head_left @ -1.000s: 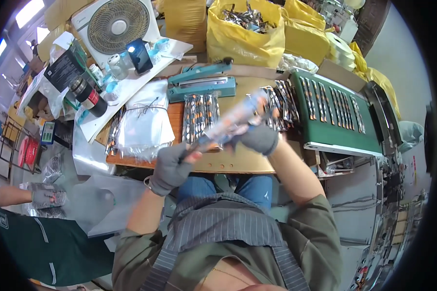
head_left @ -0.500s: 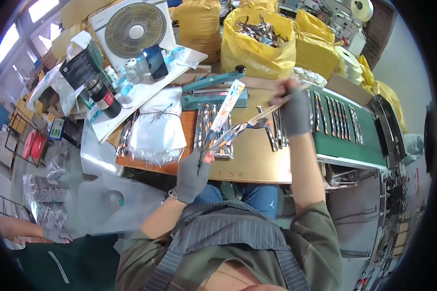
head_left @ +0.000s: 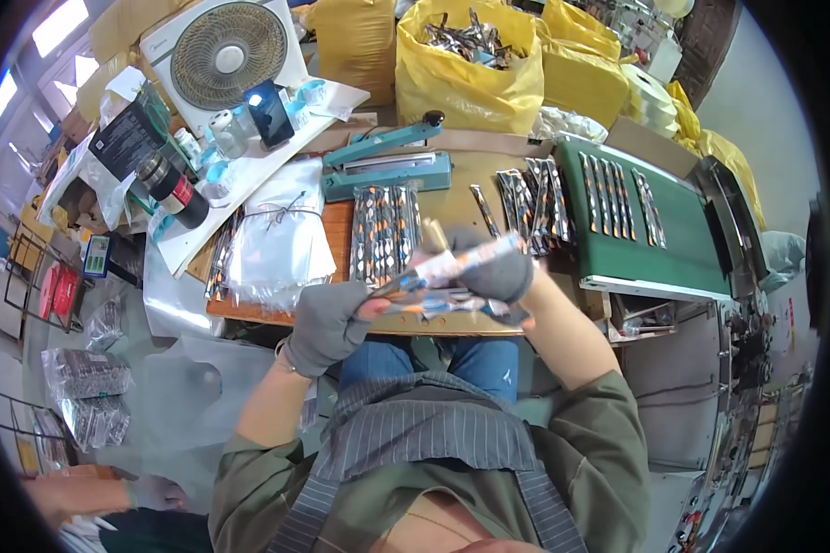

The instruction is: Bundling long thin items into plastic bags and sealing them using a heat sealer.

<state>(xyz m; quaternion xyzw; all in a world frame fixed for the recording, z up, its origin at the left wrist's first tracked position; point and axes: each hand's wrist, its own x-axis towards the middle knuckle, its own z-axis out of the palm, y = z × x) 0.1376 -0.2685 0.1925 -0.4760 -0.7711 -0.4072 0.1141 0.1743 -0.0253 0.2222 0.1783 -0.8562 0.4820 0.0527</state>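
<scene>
So, closest in, the left hand (head_left: 327,324) in a grey fabric glove has its fingers clenched round the left end of a blurry bundle of slim white, orange and blue strips (head_left: 447,269), up over the front part of a gold-coloured bench top (head_left: 456,203). The right hand (head_left: 505,276), gloved the same, is at that bundle's other end, but it's too smeared to tell if its fingers grip anything; a short tan stick-like thing (head_left: 436,237) pokes up beside it. Going by a clock centred on the bundle: flat clear plastic bags (head_left: 281,240) tied with dark string between 9 and 10, a clear pack of black-and-orange sticks (head_left: 385,230) at 10, loose dark patterned sticks (head_left: 535,207) between 1 and 2, a green flat conveyor belt (head_left: 664,265) between 2 and 3. Further off, a teal metal bag sealer (head_left: 387,177) at 11, then a bulging yellow plastic sack (head_left: 470,88) at 12.
</scene>
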